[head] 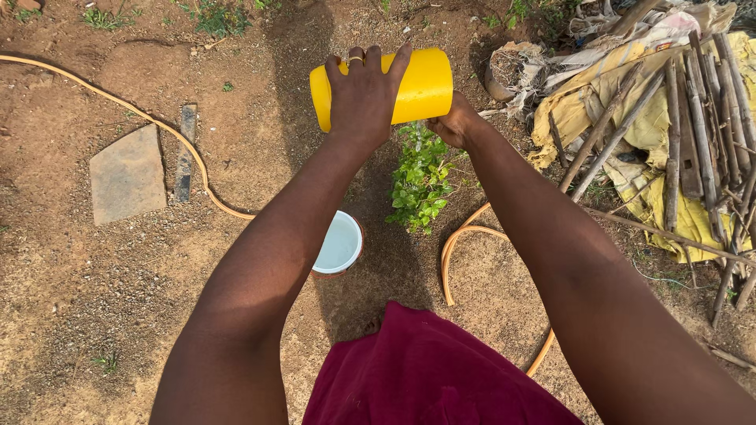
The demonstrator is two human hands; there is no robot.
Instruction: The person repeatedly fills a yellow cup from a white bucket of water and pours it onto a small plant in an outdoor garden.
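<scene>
Left hand (364,98): gripping, fingers curled over, a yellow plastic jug (421,85) lying sideways above a small green plant (419,179). Right hand (455,124): supporting the jug's lower end; its grip is mostly hidden. A bucket of water (339,244) is standing on the soil just left of the plant, a tan hose (461,236) curving nearby.

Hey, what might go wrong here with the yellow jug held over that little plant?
1. The yellow jug lies on its side above the small plant, gripped on top by the left hand and at its end by the right hand; a sudden gush might flatten the stems or wash soil away.
2. The bucket of water stands near the person's knees; a shift could tip it.
3. The hose loops close by, a possible trip hazard.
</scene>
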